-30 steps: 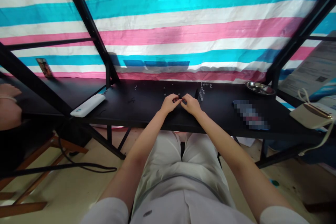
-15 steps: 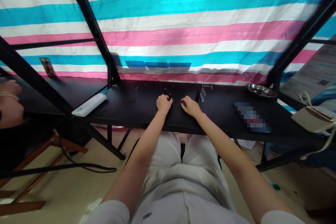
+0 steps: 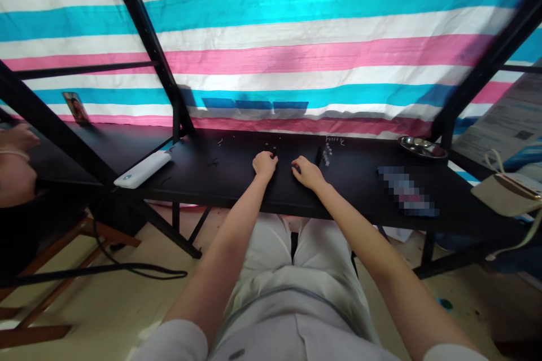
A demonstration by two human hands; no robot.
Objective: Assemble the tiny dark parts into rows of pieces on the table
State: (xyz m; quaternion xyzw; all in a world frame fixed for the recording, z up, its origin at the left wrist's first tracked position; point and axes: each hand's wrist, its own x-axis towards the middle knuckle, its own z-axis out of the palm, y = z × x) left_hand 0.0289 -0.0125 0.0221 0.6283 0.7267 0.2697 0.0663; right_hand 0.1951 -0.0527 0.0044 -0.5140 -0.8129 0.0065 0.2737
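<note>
Where the black surface (image 3: 351, 186) comes nearest, a blurred-out item (image 3: 407, 192) lies at three o'clock from the right hand (image 3: 308, 172), whose fingers curl loosely, partly open; whether they hold anything I cannot tell. The left hand (image 3: 265, 163) has its fingers drawn nearly together, apparently on a small dark piece (image 3: 274, 152), with a white case (image 3: 144, 170) well off at nine o'clock. Small grey pieces (image 3: 327, 155) sit near the right hand at two o'clock, small white pieces (image 3: 334, 139) beyond
</note>
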